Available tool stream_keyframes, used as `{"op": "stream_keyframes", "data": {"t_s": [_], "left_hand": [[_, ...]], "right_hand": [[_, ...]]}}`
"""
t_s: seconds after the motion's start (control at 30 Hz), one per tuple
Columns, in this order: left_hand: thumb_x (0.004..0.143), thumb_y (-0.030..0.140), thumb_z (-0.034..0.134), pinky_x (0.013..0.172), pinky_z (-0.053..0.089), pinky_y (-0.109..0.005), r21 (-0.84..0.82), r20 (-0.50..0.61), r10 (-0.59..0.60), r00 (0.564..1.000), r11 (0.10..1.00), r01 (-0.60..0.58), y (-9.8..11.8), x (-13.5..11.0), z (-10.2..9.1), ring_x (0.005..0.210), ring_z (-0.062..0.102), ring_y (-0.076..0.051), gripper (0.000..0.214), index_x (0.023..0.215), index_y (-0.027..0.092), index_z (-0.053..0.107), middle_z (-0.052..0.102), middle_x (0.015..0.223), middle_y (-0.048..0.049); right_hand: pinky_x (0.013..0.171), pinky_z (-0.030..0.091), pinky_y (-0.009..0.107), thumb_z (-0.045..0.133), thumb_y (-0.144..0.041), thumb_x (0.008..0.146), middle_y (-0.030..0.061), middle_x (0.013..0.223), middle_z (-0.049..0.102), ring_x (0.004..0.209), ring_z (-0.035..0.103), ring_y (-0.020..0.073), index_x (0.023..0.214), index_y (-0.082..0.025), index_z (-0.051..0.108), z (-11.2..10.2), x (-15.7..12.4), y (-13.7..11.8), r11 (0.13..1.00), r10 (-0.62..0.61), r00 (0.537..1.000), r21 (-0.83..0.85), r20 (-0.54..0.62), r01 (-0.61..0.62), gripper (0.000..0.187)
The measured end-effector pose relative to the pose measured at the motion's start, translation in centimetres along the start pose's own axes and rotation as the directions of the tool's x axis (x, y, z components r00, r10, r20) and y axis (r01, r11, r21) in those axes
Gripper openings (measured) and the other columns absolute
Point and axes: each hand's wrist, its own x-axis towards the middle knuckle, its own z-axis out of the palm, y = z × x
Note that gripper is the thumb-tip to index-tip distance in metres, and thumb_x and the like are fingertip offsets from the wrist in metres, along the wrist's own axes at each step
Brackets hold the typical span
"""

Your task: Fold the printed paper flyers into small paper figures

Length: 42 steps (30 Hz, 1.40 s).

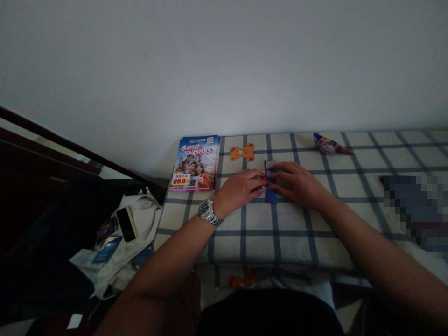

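A narrow blue folded paper strip (270, 195) lies on the checked cloth between my hands. My left hand (240, 189), with a metal wristwatch (208, 212) on its wrist, presses its curled fingers against the strip's left edge. My right hand (297, 183) lies on the strip's right side, its fingers stretched over the strip and pinning it down. Both hands meet at the strip's middle.
A colourful flyer (195, 163) lies at the cloth's far left corner, an orange bear cut-out (242, 152) beside it. A folded coloured paper piece (329, 144) sits at the back right. Left of the bed, a phone (126, 224) rests on white cloth. A white wall rises behind.
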Motion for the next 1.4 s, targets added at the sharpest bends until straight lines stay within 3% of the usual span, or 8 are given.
{"op": "stream_keyframes", "data": {"t_s": [0.63,0.8,1.4], "left_hand": [[0.107,0.033,0.057,0.104,0.057,-0.043,-0.030,-0.008,-0.025,1.000,0.999,0.025,0.30,0.12,0.06,0.118,0.063,-0.024,0.027,0.126,0.021,0.072,0.065,0.131,-0.0080],[0.105,0.031,0.062,0.102,0.058,-0.042,-0.069,-0.041,-0.060,0.997,0.996,0.057,0.40,0.32,0.42,0.116,0.064,-0.022,0.020,0.119,0.022,0.074,0.067,0.129,-0.0066],[0.102,0.029,0.067,0.102,0.057,-0.041,-0.090,-0.051,-0.077,0.996,0.993,0.072,0.36,0.29,0.67,0.117,0.065,-0.022,0.019,0.119,0.022,0.074,0.068,0.128,-0.0063]], "right_hand": [[0.108,0.055,0.056,0.069,-0.034,0.099,0.0125,0.136,0.070,0.127,0.065,0.0331,0.119,-0.025,0.074,-0.13,0.13,0.08,1.000,-0.006,1.000,0.031,0.013,0.006,0.023],[0.107,0.055,0.058,0.070,-0.033,0.097,0.0115,0.136,0.070,0.127,0.065,0.0337,0.118,-0.027,0.075,-0.28,0.21,-0.09,0.999,0.008,1.000,0.053,0.016,-0.009,0.022],[0.107,0.055,0.057,0.070,-0.034,0.098,0.0114,0.137,0.069,0.127,0.065,0.0336,0.118,-0.026,0.074,0.01,0.10,-0.10,1.000,0.005,1.000,0.021,0.011,-0.005,0.022]]}}
